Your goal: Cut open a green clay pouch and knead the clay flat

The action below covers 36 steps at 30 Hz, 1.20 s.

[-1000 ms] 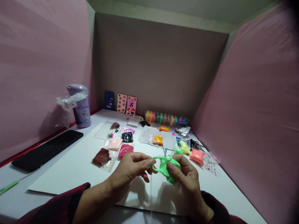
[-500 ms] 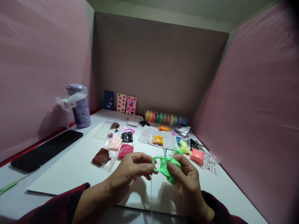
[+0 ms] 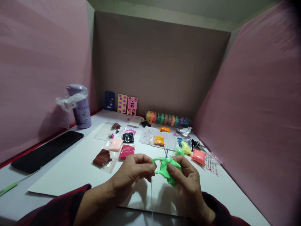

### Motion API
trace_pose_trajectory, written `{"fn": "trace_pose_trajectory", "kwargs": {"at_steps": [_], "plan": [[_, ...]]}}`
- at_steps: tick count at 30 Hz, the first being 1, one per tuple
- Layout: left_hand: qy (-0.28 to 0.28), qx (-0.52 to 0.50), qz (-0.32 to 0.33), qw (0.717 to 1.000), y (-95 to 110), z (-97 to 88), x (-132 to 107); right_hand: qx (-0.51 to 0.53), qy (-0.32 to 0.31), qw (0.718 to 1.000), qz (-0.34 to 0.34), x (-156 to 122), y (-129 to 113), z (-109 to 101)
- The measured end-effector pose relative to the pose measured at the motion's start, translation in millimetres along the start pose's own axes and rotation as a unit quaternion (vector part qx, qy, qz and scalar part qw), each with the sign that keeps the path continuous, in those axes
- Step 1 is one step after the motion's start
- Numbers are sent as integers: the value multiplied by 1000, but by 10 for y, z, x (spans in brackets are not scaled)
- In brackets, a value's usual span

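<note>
A bright green piece of soft modelling clay (image 3: 173,171) is stretched between my two hands above the white board (image 3: 77,171). My left hand (image 3: 134,172) pinches its thin left edge between thumb and fingers. Around the thicker right part, my right hand (image 3: 188,179) is closed, with the thumb pressed on its front. An open hole shows in the clay near my left fingertips. Below the left fingers hangs a thin pale strand (image 3: 151,194); I cannot tell what it is fixed to.
Bagged clay lies beyond my hands: brown (image 3: 102,157), crimson (image 3: 127,152), black (image 3: 128,137), orange (image 3: 159,140) and coral (image 3: 198,156). A purple bottle (image 3: 82,110) and a black phone-like slab (image 3: 47,150) are at left. Decorated phone cases (image 3: 122,103) lean at the back, beside a multicoloured clay pack (image 3: 166,118).
Both hands and the green clay have shifted very slightly to the left. The grip of each hand looks the same.
</note>
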<state>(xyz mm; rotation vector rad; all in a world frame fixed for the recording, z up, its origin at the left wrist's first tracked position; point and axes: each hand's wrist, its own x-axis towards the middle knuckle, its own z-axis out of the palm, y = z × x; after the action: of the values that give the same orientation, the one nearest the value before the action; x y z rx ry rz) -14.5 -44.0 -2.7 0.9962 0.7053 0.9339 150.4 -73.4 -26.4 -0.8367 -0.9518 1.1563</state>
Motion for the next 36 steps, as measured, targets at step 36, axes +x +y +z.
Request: {"fn": "trace_pose_trajectory", "kwargs": {"at_steps": [36], "plan": [[14, 21, 20, 999, 54, 75, -5, -38, -45, 997, 42, -13, -43, 66]]}}
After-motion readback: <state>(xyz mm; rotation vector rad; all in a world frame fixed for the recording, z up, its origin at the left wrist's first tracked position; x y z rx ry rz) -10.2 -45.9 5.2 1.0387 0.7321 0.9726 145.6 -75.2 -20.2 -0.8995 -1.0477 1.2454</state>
